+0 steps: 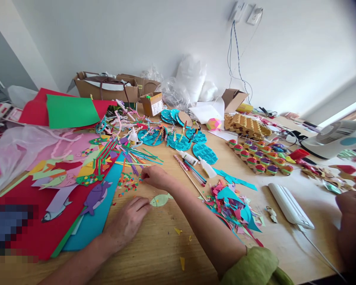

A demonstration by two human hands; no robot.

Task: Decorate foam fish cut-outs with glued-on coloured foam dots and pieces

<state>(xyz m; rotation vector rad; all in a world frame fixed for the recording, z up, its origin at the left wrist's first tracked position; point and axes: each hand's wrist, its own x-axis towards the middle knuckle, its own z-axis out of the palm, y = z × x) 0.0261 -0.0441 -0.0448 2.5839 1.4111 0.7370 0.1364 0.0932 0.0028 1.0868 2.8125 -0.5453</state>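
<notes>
My left hand (127,221) lies flat on the wooden table (154,253), fingers stretched out and pressing the left end of a pale green paper fish (160,200). My right hand (156,177) reaches forward over the fish with fingers pinched together at a scatter of small coloured paper bits (127,184); what the pinch holds is too small to make out. A blue foam sheet (91,221) and a red sheet (38,229) with cut-out paper fish lie just left of my left hand.
A heap of coloured paper scraps (231,202) lies to the right of my right arm. Glue bottles (207,168), sticks, teal paper discs (204,152), egg trays with painted balls (261,156), cardboard boxes (106,89) and a white device (335,138) fill the far side. Another person's hand (351,206) shows at right.
</notes>
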